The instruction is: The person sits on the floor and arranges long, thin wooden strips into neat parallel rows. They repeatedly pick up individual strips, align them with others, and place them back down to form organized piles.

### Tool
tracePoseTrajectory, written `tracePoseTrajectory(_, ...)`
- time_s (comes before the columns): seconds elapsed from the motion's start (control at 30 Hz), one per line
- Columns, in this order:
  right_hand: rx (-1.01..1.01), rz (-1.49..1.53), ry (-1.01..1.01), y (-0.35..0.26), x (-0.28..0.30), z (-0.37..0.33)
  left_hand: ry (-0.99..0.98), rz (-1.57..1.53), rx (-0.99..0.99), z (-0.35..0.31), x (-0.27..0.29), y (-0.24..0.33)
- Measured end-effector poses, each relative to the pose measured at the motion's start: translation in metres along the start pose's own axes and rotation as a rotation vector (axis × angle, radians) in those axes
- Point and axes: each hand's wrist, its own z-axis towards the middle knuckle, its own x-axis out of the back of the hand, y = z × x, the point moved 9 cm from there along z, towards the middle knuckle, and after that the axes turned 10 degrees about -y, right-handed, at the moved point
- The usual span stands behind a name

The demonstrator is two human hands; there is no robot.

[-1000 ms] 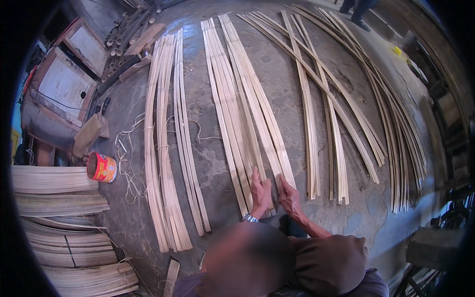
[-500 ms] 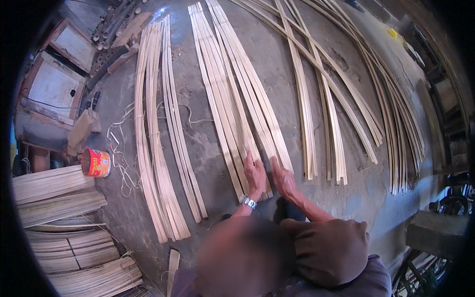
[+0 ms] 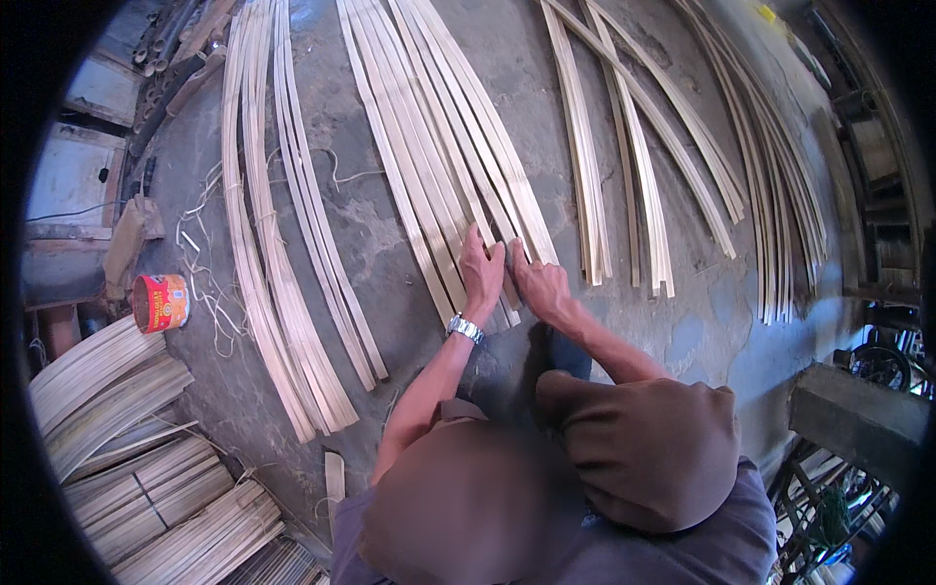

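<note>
Long pale bamboo strips (image 3: 405, 146) lie side by side on the grey floor in front of me. My left hand (image 3: 481, 278), with a metal watch (image 3: 465, 329) on its wrist, rests on the strips near their close ends, thumb and forefinger apart. Beside it, my right hand (image 3: 543, 290) has its forefinger stretched along a strip, and the other fingers curl over the ends of the rightmost strips (image 3: 502, 166). The undersides of both hands are hidden. A narrow gap shows between the hands.
More strips lie in bundles to the left (image 3: 273, 283) and right (image 3: 585, 185), some crossing. Stacked strips (image 3: 175, 487) fill the lower left, below a red tub (image 3: 161, 304). A concrete block (image 3: 858, 414) stands at the right.
The view has shifted, so the strips sit higher and farther left. My right forefinger now points out along a strip; my left hand stays on the strips.
</note>
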Motion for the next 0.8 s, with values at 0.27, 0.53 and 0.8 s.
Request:
tracePoseTrajectory(0.27,-0.013,-0.047,-0.097,0.007,0.003,-0.003,-0.095,0.021,0.073,0.015,0.003,0.018)
tracePoseTrajectory(0.53,0.061,0.17,0.059,0.013,0.02,-0.003,-0.086,0.026,0.073,0.018,0.003,0.007)
tracePoseTrajectory(0.8,0.078,0.736,0.172,0.023,-0.007,-0.009,-0.007,-0.049,-0.024,0.021,-0.009,-0.006)
